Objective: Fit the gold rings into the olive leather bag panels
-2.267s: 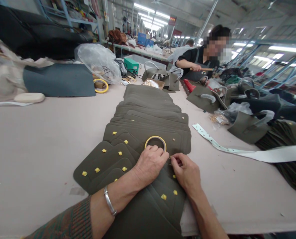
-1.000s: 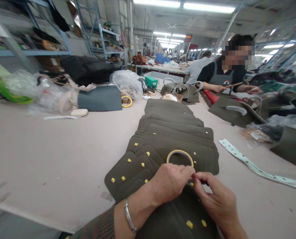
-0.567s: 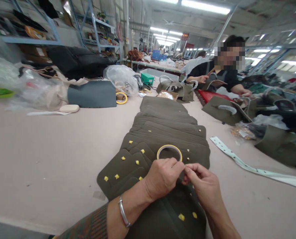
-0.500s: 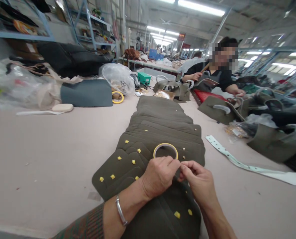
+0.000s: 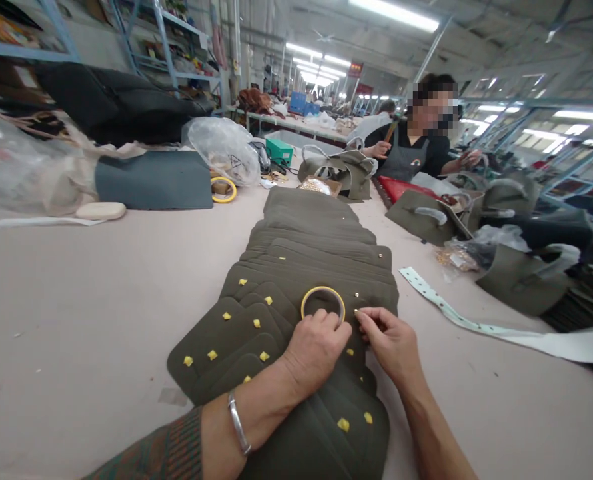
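Note:
Overlapping olive-green pieces (image 5: 321,267) lie fanned in a long row, many with small yellow tape bits (image 5: 256,323) and some with small metal studs. My left hand (image 5: 316,347), with a silver bangle at the wrist, is closed on a yellow tape roll (image 5: 304,303) standing over the pieces. Just right of it, my right hand (image 5: 389,340) pinches something tiny at its fingertips, over the right edge of the pieces; what it is cannot be made out.
A person (image 5: 421,143) works across the table at the right, among olive bags (image 5: 416,217). A pale perforated strip (image 5: 456,317) lies right. Another tape roll (image 5: 223,189), a grey sheet (image 5: 154,180) and plastic bags (image 5: 224,150) are at the back left.
My hands have moved slightly apart; they were together at the fingertips before. A yellow bit now shows between them. The whole view has shifted a little.

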Motion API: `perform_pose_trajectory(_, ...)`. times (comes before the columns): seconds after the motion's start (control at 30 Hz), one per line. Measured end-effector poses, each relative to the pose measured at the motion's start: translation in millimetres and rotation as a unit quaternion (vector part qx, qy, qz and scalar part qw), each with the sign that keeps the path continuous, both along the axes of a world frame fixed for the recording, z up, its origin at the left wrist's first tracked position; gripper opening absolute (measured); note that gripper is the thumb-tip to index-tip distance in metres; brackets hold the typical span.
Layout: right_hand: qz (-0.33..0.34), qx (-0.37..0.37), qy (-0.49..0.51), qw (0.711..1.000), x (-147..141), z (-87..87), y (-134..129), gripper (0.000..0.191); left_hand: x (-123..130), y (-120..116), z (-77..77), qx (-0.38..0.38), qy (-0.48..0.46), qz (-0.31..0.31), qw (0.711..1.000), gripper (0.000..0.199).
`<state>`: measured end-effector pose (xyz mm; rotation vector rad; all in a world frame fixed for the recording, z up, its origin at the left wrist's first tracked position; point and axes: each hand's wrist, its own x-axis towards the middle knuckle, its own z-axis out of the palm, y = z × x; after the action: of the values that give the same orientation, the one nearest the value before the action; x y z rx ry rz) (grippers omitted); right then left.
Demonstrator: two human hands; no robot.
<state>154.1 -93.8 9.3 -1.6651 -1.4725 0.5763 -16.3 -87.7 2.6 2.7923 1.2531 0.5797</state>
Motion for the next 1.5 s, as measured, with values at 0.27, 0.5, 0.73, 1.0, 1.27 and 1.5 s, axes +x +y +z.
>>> perform_pose_trajectory(0.27,0.007,0.071,-0.239,0.968,-9,-7.9,8,0.02,0,-1,1.2,-0.027,0.012,0.002,1.0,0.009)
perform_pose_trajectory(0.5,-0.001,0.102,-0.196,0.975,4,-15.2,-9,0.02,0,-1,3.7,-0.042,0.01,0.005,0.999,0.01)
perform_pose_trajectory(0.73,0.007,0.155,-0.281,0.947,-3,-23.5,-10,0.02,0,0,5.1,-0.038,0.012,0.008,0.999,0.011)
perform_pose_trajectory(1.0,-0.02,0.157,-0.293,0.943,-8,-22.7,-2,0.024,1,1,2.9,-0.036,0.005,0.006,0.999,0.01)
perform_pose_trajectory(1.27,-0.032,0.126,-0.311,0.941,-10,-14.4,6,0.024,2,-2,1.7,-0.007,-0.011,0.026,1.0,0.009)
perform_pose_trajectory(1.5,-0.035,0.087,-0.319,0.943,-10,-12.9,8,0.031,-5,-12,8.1,0.018,-0.002,0.024,1.0,0.009)
